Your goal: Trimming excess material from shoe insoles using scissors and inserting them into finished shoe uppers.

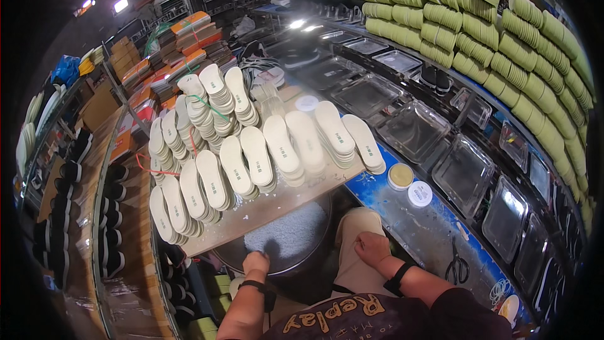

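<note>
My left hand (256, 263) is curled into a fist at the near left rim of a round metal tub (234, 264); no object shows in it. White granular material (286, 236) fills part of the tub. My right hand (372, 249), also closed with nothing visible in it, rests on my right knee in beige trousers (358, 271). Beyond the tub, a board (264, 204) carries several stacks of cream insoles with small green print. A front stack (214, 182) and a right-hand stack (335, 129) stand in one row, with tied bundles (214, 94) behind. One stack in the row looks blurred.
At right, a blue worn bench (415, 226) holds a round tin (400, 176), a white lid (420, 194) and black scissors (457, 264). Past it run metal trays (462, 167) and piled green insoles (440, 12). Racks of dark shoes (113, 214) stand at left.
</note>
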Demonstrator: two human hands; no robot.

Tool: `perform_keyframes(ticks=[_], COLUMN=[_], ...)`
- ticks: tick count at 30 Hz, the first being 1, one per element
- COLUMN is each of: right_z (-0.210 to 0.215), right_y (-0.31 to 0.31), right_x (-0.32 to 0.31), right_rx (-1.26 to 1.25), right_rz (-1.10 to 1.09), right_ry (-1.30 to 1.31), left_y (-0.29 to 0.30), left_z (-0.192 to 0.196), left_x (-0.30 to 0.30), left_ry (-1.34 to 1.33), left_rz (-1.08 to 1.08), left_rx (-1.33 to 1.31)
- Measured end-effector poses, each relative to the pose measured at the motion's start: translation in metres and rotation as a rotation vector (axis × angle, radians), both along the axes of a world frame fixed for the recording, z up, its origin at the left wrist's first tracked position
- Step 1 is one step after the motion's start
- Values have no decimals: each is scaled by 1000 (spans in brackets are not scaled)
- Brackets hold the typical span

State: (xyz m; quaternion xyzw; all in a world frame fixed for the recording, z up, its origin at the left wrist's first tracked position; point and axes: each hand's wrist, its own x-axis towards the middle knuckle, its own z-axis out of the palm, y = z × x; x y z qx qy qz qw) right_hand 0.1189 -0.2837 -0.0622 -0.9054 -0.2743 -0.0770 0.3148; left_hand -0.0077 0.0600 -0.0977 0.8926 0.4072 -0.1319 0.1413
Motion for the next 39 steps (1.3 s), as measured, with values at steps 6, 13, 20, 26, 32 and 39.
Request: perform_keyframes(ticks=[6, 13, 20, 26, 32, 39], right_z=[-1, 0, 2, -1, -2, -2], right_y=[-1, -2, 0, -1, -1, -2], right_x=[0, 0, 1, 1, 0, -1], right_rx=[-7, -15, 27, 33, -26, -27], right_rz=[8, 12, 29, 34, 22, 9], right_ry=[-11, 17, -5, -18, -1, -2], left_y=[-1, -2, 1, 1, 2, 1], left_z=[1, 1, -2, 1, 1, 3], left_x=[0, 1, 2, 3, 0, 2], left_ry=[4, -8, -1, 34, 21, 20], left_rz=[-12, -4, -9, 24, 1, -21], left_rx=[6, 6, 10, -26, -34, -12])
